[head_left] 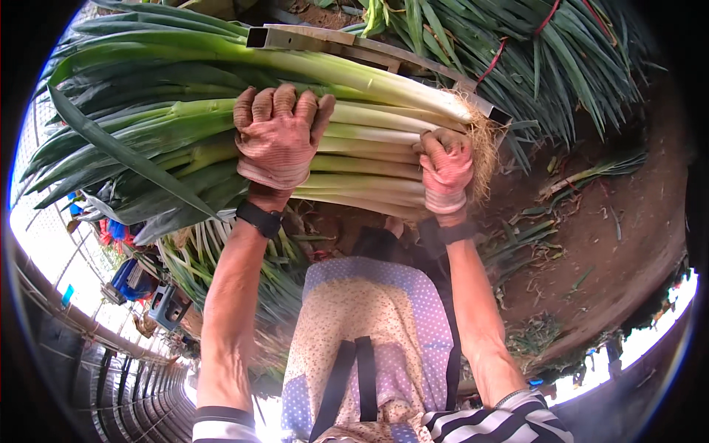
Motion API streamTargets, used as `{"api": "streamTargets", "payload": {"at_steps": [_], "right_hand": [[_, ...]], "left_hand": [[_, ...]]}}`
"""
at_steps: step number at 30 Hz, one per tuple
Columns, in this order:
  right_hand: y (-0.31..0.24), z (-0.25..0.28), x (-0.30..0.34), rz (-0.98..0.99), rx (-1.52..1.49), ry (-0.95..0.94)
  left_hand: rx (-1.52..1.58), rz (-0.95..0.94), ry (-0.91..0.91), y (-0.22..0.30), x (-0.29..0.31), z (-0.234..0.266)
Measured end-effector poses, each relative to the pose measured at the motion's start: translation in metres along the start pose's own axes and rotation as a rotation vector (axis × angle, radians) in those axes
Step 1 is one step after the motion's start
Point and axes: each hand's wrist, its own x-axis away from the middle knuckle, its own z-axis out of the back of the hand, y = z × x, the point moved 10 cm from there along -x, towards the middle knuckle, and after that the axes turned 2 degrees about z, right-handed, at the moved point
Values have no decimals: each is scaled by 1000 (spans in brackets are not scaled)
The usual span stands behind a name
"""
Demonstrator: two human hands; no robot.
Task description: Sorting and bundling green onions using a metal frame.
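A thick layer of leeks lies across in front of me, dark green leaves to the left and white shafts to the right. Their pale, stringy roots hang at the right end. My left hand, in a dirty pinkish glove, presses flat on the leeks where green turns white, its fingers stretched out. Close to the roots, my gloved right hand is closed, fingers curled onto the white shafts. How many it grips is hidden. Behind the leeks runs a metal frame with square tube ends.
Bundled leeks with red ties lie at the far right. More leeks lie below my left forearm. Loose leaves are scattered on the brown soil at right. A blue and grey device stands at left.
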Motion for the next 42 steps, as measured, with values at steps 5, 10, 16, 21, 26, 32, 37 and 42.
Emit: {"api": "streamTargets", "payload": {"at_steps": [5, 10, 16, 21, 26, 32, 37, 42], "right_hand": [[12, -6, 3, -114, -7, -59], [19, -12, 6, -139, 22, -192], [21, 2, 3, -112, -57, 42], [31, 24, 12, -204, -156, 122], [36, 36, 2, -201, 2, 202], [45, 6, -2, -143, 289, 172], [41, 25, -6, -165, 60, 177], [17, 85, -41, -160, 57, 170]], "left_hand": [[-34, -117, -123, 14, -20, -23], [-22, -133, -84, 20, -25, -21], [-39, -118, -77, 22, -28, -24], [-57, -116, -93, 28, -25, -25], [-58, -120, -63, 31, -25, -22], [-62, -92, -129, 35, -25, -24], [-41, -120, -79, 33, -29, -20], [-20, -116, -115, 28, -27, -20]]}}
